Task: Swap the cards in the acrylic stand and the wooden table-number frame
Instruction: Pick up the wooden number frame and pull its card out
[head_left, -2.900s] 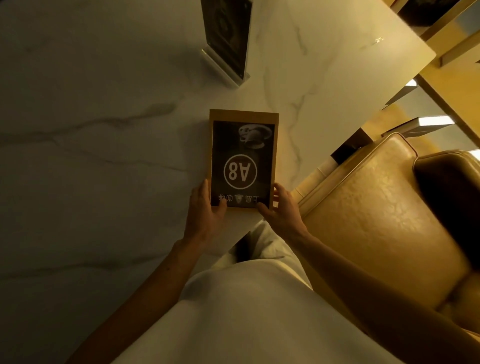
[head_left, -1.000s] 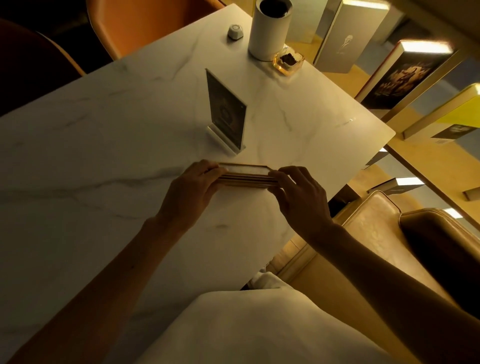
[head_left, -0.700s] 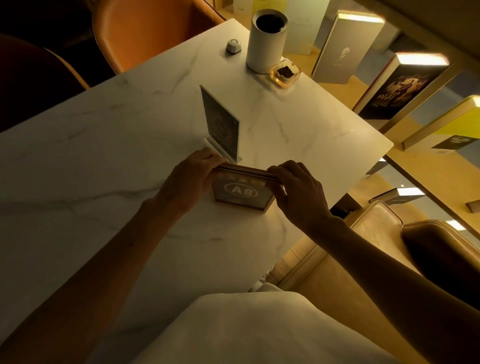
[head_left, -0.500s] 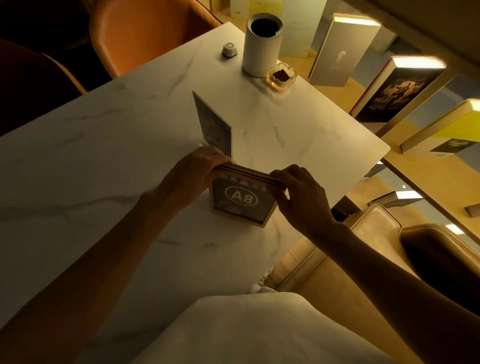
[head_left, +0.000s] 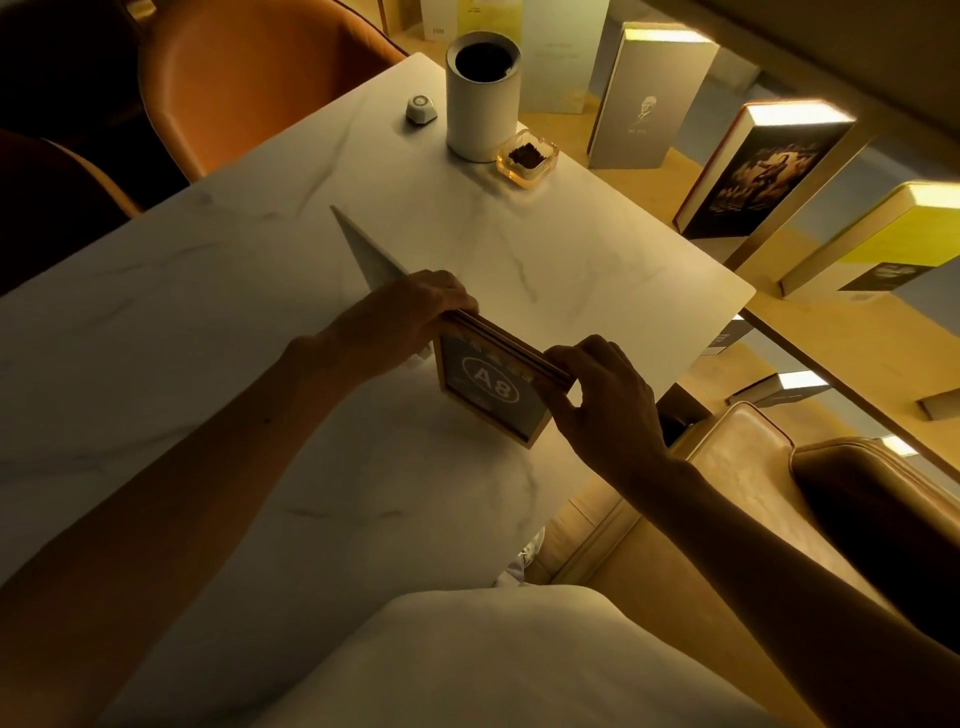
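The wooden table-number frame (head_left: 485, 387) stands upright on the marble table (head_left: 208, 322), its dark card reading "A8" facing me. My left hand (head_left: 410, 317) grips the frame's top left corner and my right hand (head_left: 597, 395) pinches its top right corner. Just behind my left hand stands the acrylic stand (head_left: 366, 254), seen nearly edge-on, so its card does not show; its base is hidden by my hand.
At the table's far corner stand a white cylindrical container (head_left: 480, 93), a glass ashtray (head_left: 527, 158) and a small white button device (head_left: 420, 108). An orange chair (head_left: 244, 78) sits beyond the table, a tan leather seat (head_left: 753, 478) at right, lit book displays (head_left: 758, 166) behind.
The frame lay flat with the card upside down to me; both hands raised it upright, A8 facing me. It has since slid slightly rightward, and the view shifted.
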